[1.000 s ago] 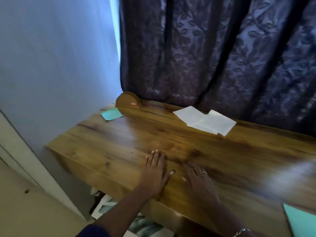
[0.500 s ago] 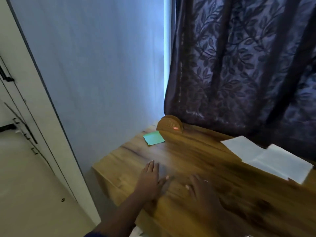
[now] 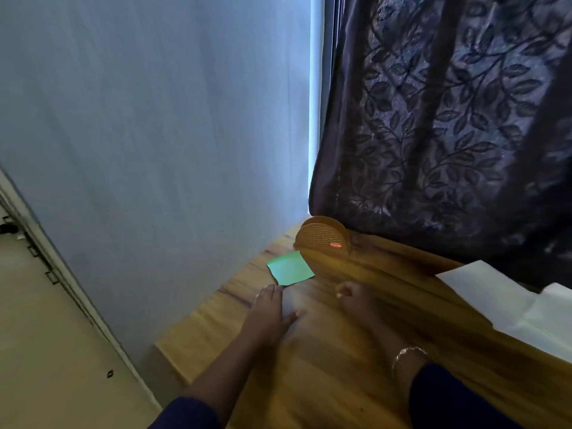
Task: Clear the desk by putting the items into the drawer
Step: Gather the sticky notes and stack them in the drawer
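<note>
A green sticky note (image 3: 290,268) lies near the far left corner of the wooden desk (image 3: 356,360). Just behind it stands a brown half-round perforated holder (image 3: 323,238) with a small red label. My left hand (image 3: 268,311) lies flat on the desk, fingers straight, fingertips almost at the note's near corner. My right hand (image 3: 356,300) hovers blurred to the right of the note and in front of the holder, fingers somewhat bent, holding nothing. White paper sheets (image 3: 507,301) lie at the right edge. No drawer is in view.
A pale wall (image 3: 154,150) borders the desk's left end. A dark leaf-patterned curtain (image 3: 448,119) hangs behind the desk, touching the holder. Beige floor (image 3: 46,351) and a door frame lie at the lower left.
Both hands have slid left and farther along the desk toward the green note and the holder. The view has swung left, so the white papers now sit at the right edge.
</note>
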